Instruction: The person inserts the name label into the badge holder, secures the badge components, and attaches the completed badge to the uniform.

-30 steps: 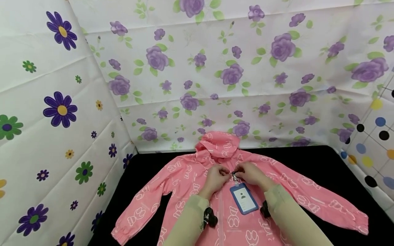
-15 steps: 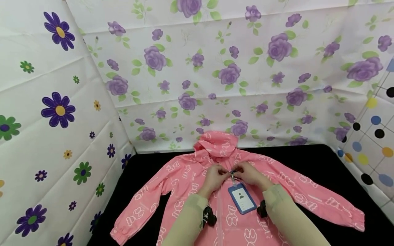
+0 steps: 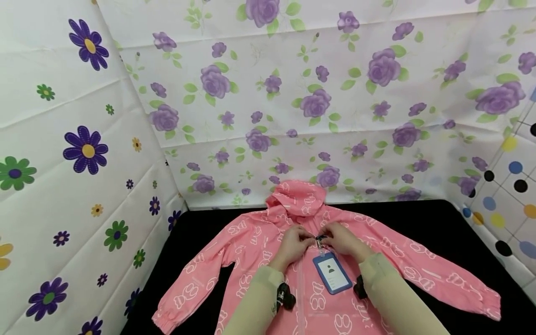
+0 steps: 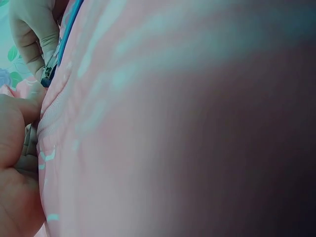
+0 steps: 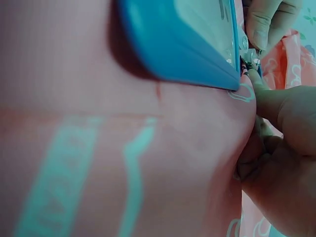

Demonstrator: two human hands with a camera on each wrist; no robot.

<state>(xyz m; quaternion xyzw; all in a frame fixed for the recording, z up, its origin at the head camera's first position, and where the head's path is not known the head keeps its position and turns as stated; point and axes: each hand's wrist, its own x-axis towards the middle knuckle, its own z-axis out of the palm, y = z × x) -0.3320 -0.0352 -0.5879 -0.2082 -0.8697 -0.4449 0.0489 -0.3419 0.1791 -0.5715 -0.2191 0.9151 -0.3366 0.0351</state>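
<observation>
A pink jacket (image 3: 253, 260) with white bear-like outlines lies spread front up, hood at the far end. On its chest lies a blue-framed badge holder (image 3: 332, 273) with a white card, tilted, a clip (image 3: 319, 243) at its top. My right hand (image 3: 342, 239) pinches the clip between thumb and fingers. Beside it, my left hand (image 3: 293, 244) has curled fingers at the jacket's chest and seems to pinch the fabric. Its thumb is close to the clip in the left wrist view. In the right wrist view, the badge's blue frame (image 5: 197, 69) looms large; the fingertips partly hide the clip.
The jacket covers much of a black tabletop (image 3: 418, 214). Its sleeves (image 3: 439, 274) reach out to both sides. Flower-printed sheets (image 3: 284, 107) stand behind and on the left; a dotted sheet (image 3: 502, 204) is on the right. A black wrist camera (image 3: 285, 296) sits under the left forearm.
The hands stay together at the clip, with only small finger shifts. The badge holder has hardly moved on the jacket. The whole head view sways slightly.
</observation>
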